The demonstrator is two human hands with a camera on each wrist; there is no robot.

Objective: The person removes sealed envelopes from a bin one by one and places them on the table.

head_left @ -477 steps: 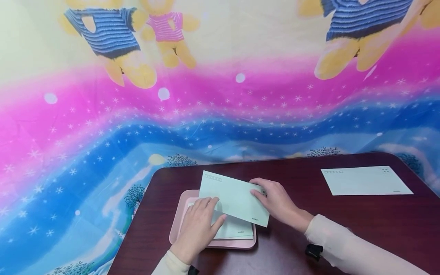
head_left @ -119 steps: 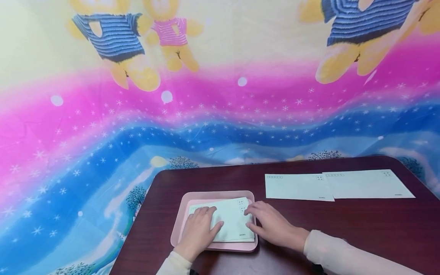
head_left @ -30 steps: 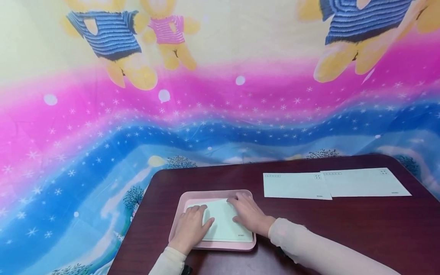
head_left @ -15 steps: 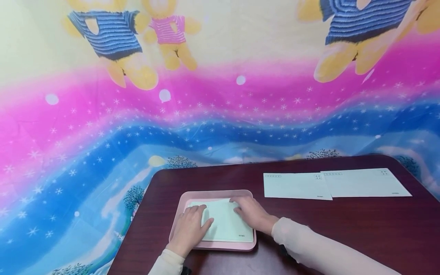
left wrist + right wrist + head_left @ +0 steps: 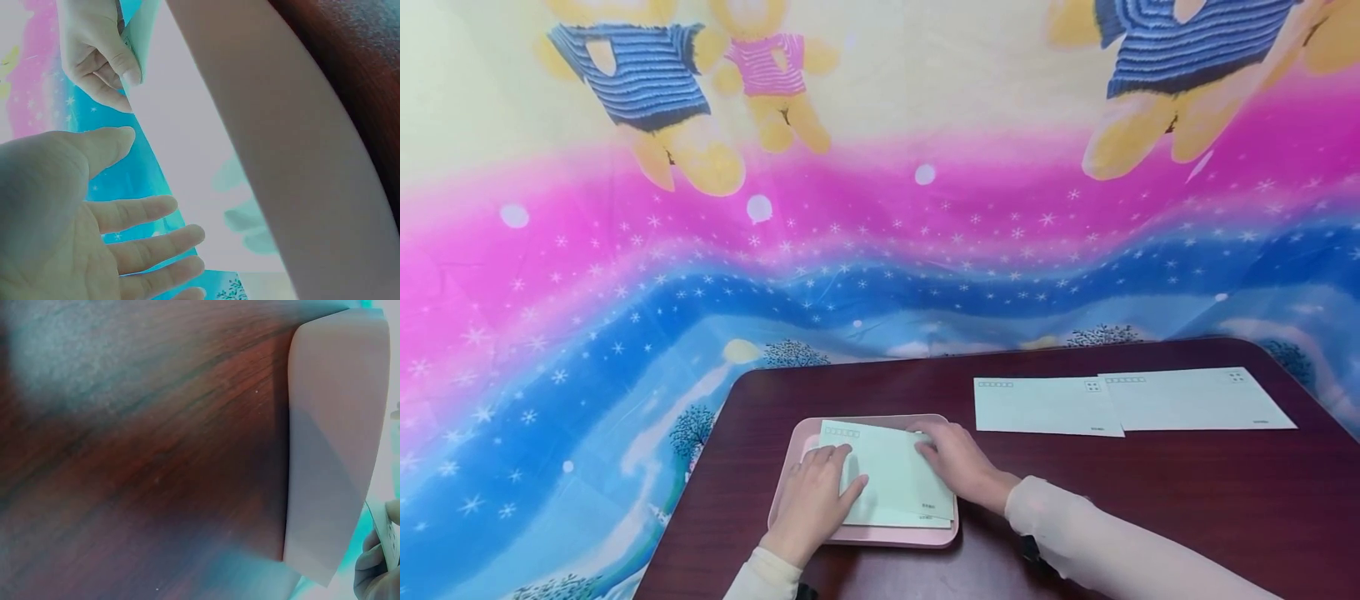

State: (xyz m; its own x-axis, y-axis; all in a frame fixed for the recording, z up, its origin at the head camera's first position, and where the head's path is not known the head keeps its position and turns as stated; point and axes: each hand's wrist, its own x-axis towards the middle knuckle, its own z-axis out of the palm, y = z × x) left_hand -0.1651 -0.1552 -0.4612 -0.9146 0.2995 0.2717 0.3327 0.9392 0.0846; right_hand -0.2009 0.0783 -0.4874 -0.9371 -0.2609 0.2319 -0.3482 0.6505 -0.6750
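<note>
Table (image 5: 1150, 467) (dark red), tray (image 5: 895, 536), two envelopes (image 5: 1047, 407)

Pale green envelopes (image 5: 887, 483), pink tray (image 5: 880, 536)
Dark red-brown table (image 5: 1225, 492), and past its back edge a pink, blue and cream cloth (image 5: 850, 200) with white snowflakes.

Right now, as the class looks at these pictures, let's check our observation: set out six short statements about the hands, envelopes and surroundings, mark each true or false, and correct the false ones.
1. The right hand pinches an envelope over the pink tray. True.
2. One loose envelope and a second one lie on the dark table, outside the tray. True.
3. In the head view, the tray stands right of both loose envelopes. False: it stands left of them.
4. The left hand is over the tray's left part. True.
5. That hand is clenched in a fist. False: its fingers are extended.
6. The backdrop is plain white. False: it has pink and blue bands.
</note>
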